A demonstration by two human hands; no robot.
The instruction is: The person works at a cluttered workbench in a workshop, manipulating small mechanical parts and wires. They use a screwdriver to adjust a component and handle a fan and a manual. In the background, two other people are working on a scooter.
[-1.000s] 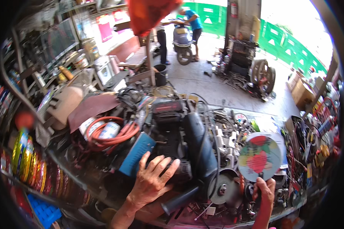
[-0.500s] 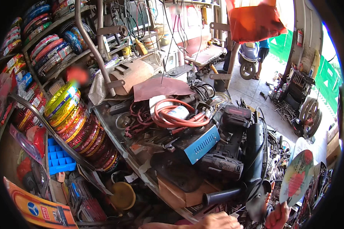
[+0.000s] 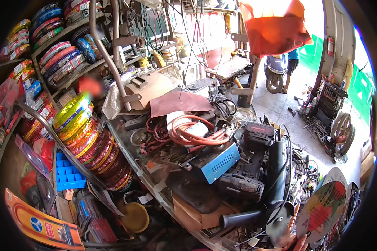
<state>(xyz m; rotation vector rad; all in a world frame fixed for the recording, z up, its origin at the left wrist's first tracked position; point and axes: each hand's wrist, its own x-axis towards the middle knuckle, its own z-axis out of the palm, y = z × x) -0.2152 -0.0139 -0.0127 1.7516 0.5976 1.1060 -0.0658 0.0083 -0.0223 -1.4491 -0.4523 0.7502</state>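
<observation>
At the lower right, my right hand [image 3: 299,244] is closed around the lower end of a flat oval hand fan [image 3: 321,211] printed in green, yellow and red. A paler rounded panel [image 3: 336,175] shows behind the fan's upper edge. Only a sliver of skin, apparently my left hand [image 3: 269,249], appears at the bottom edge beside it; its fingers cannot be made out. Just left of the hands lies a black angle grinder [image 3: 276,171] with a cord and a disc guard. A dark cordless power tool [image 3: 241,184] rests next to it.
The cluttered workbench [image 3: 161,190] carries a blue vented metal box [image 3: 220,163] and a coiled orange hose [image 3: 188,134]. Wrapped tyres [image 3: 92,138] stack at left beside a bent metal tube [image 3: 54,142]. A red bag [image 3: 276,35] hangs above. Someone stands by a scooter [image 3: 275,69] outside.
My left hand has dropped almost out of sight at the lower edge. The fan has moved down and slightly left with my right hand. The whole view has shifted slightly.
</observation>
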